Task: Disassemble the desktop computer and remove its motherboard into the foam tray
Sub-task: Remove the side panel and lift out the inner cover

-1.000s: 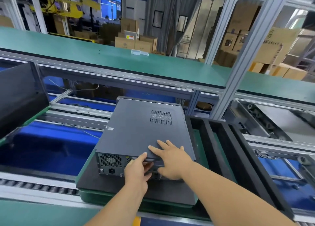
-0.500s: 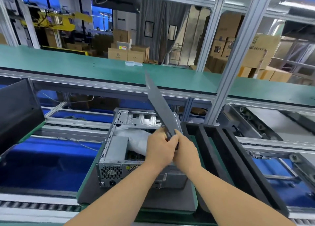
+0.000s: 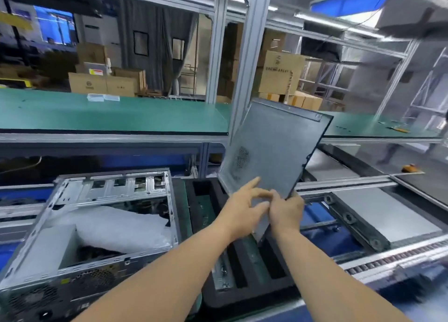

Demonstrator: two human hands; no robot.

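So the side panel [image 3: 271, 149] is off the case and both hands are up on it over at about 1 o'clock from the middle of the view, tilted up on edge with its vent grille facing the camera and its top corner leaning off toward 2 o'clock. The right hand [image 3: 286, 210] is gripping the panel's bottom corner, fingers curled round the edge, pretty clearly holding the weight. The left hand [image 3: 242, 207] is sitting flat-ish against the panel's lower face, fingers stretched out and a bit blurry, so it's touching rather than clamping; honestly can't tell if the thumb is hooking anything. The desktop computer [image 3: 97, 224] is lying open-side-up down at 8 o'clock, bare metal chassis showing, rear fan grille and ports pointing toward the camera. Inside it there's a white plastic bag [image 3: 121, 227] covering most of the guts, so the motherboard is somewhere under that and I can't actually see it. The foam tray [image 3: 247, 290] is just beside the case on its 3 o'clock side, black with long slots, running from under the hands down to 5 o'clock. Everything's sitting on the conveyor line, with a green shelf [image 3: 109, 115] running across at 11 o'clock and cardboard boxes [image 3: 101, 84] stacked behind it.
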